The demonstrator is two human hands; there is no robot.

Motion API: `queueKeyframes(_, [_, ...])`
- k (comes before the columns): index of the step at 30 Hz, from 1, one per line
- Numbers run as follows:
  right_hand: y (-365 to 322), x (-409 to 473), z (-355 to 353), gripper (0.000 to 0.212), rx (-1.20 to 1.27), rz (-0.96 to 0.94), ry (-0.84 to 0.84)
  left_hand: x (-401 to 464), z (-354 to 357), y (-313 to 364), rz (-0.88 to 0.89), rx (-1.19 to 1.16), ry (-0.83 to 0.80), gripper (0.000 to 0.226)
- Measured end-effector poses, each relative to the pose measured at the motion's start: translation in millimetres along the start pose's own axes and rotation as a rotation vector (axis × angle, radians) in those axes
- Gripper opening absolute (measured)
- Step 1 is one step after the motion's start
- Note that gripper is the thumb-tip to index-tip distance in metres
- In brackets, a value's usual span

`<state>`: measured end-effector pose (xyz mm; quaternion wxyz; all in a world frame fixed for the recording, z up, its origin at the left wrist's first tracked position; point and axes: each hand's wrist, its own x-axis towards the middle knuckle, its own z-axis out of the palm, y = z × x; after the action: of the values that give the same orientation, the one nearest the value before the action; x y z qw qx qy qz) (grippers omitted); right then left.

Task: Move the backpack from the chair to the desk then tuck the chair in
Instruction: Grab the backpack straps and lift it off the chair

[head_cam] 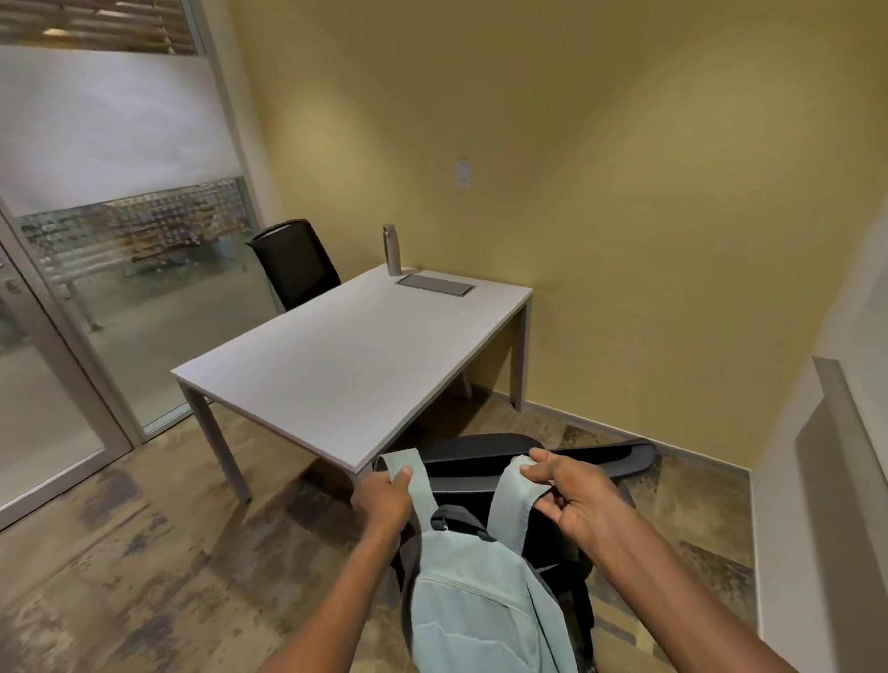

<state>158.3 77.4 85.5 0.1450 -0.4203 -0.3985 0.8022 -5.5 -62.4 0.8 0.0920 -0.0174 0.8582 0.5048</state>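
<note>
A pale blue-green backpack [484, 612] with grey trim hangs low in the middle of the view, over a black office chair [495, 462] that stands pulled out from the near side of the white desk [340, 362]. My left hand [383, 499] is closed around the backpack's left shoulder strap. My right hand [568, 489] pinches the top of the right strap. Most of the chair's seat is hidden behind the bag, and I cannot tell whether the bag still touches it.
A metal water bottle [392, 250] and a grey cable hatch [436, 284] sit at the desk's far end. A second black chair [296, 264] stands behind the desk. A glass wall and door [36, 357] are on the left, yellow walls behind and to the right.
</note>
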Motion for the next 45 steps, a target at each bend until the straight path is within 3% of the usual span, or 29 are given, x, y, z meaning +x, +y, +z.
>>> queueKeyframes(7, [14.5, -5.1, 27.7, 0.038, -0.005, -0.003, -0.004, 28.7, -26.7, -30.7, -0.160, -0.257, -0.008, 0.036])
queueKeyframes(12, [28.1, -11.6, 37.4, 0.037, -0.017, 0.024, 0.007, 27.2, -42.9, -54.6, -0.204, -0.240, 0.052, 0.039])
queueKeyframes(14, [31.6, -13.6, 38.9, 0.037, -0.005, 0.038, 0.009, 32.9, -45.9, -66.9, -0.147, -0.189, 0.017, 0.029])
queueKeyframes(17, [34.2, -17.3, 41.5, 0.038, 0.004, 0.048, 0.011, 33.0, -57.6, -73.6, 0.003, -0.075, -0.085, 0.035])
queueKeyframes(21, [29.5, -27.4, 47.7, 0.034, 0.021, 0.044, -0.018, 19.6, -73.8, -72.4, 0.188, 0.299, -0.259, 0.020])
queueKeyframes(23, [24.9, -31.3, 49.6, 0.032, 0.041, 0.032, -0.031, 12.4, -81.3, -76.1, 0.318, 0.438, -0.314, 0.035])
queueKeyframes(26, [18.2, -35.9, 50.9, 0.029, 0.071, 0.005, -0.045, -9.8, -97.2, -72.3, 0.491, 0.274, -0.472, 0.027])
queueKeyframes(30, [7.9, -42.1, 47.2, 0.028, 0.108, -0.030, -0.048, -43.3, -105.6, -59.1, 0.465, 0.067, -0.751, 0.032])
queueKeyframes(33, [0.7, -44.2, 37.4, 0.029, 0.104, -0.051, -0.040, -50.0, -88.7, -58.6, 0.580, 0.094, -0.674, 0.023])
queueKeyframes(36, [-6.3, -44.3, 24.2, 0.031, 0.097, -0.066, -0.021, -54.8, -71.1, -48.0, 0.583, 0.046, -0.543, 0.036])
queueKeyframes(45, [-37.0, -36.6, -27.0, 0.029, 0.095, -0.126, 0.078, -79.7, -29.1, -2.9, 0.624, -0.007, -0.636, 0.026])
